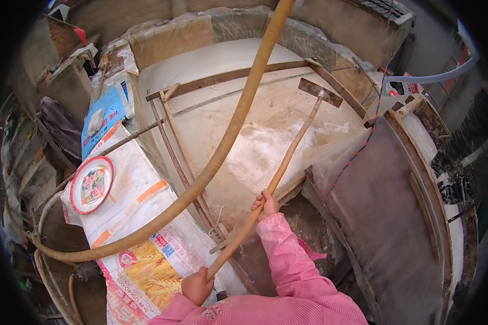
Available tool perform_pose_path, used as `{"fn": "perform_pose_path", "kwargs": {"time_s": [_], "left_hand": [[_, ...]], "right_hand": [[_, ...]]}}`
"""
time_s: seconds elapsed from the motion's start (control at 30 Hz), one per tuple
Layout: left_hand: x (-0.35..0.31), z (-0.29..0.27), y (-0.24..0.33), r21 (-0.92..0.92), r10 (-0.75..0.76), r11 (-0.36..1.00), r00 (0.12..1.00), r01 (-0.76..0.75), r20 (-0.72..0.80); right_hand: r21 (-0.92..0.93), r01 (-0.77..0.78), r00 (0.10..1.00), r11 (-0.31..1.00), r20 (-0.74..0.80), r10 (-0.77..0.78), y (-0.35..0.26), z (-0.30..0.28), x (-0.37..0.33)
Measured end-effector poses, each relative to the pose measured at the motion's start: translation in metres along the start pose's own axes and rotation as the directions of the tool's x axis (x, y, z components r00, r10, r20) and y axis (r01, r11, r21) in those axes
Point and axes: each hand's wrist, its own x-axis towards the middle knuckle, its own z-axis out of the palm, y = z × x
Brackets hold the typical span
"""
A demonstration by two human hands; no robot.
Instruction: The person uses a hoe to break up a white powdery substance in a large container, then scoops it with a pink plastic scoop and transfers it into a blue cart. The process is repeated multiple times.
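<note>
Both my hands grip the wooden handle of a long-handled scraper [290, 154]. My left hand [196, 286] is closed round the handle's near end, low in the view. Farther up the handle, my right hand [266, 206] is wrapped round it. The scraper's flat, brown rectangular head [320, 93] lies across the far end, over a wide vat of pale, milky liquid [217, 108]. White foam or residue [265, 154] spreads beside the handle, left of and nearer than the head. Whether the head touches the surface I cannot tell.
A thick ribbed hose [238, 119] arches across the vat from above. Wooden beams [228, 78] frame the vat. Printed sacks [130, 216] and an enamel plate [91, 184] with a red rim lie at left. A large grey-brown covered tub [385, 200] stands at right, with a twisted cord [358, 154] hanging nearby.
</note>
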Motion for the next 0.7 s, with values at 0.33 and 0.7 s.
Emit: {"fn": "perform_pose_path", "kwargs": {"time_s": [0.33, 0.7], "left_hand": [[0.268, -0.036, 0.119, 0.038, 0.239, 0.971, 0.969, -0.238, -0.055], [0.106, -0.022, 0.015, 0.027, 0.080, 0.996, 0.997, -0.080, 0.006]], "right_hand": [[-0.443, 0.157, 0.978, 0.883, -0.056, -0.202, -0.131, 0.090, 0.138], [-0.848, -0.185, 0.983, 0.497, -0.155, 0.102, -0.021, 0.041, 0.063]]}}
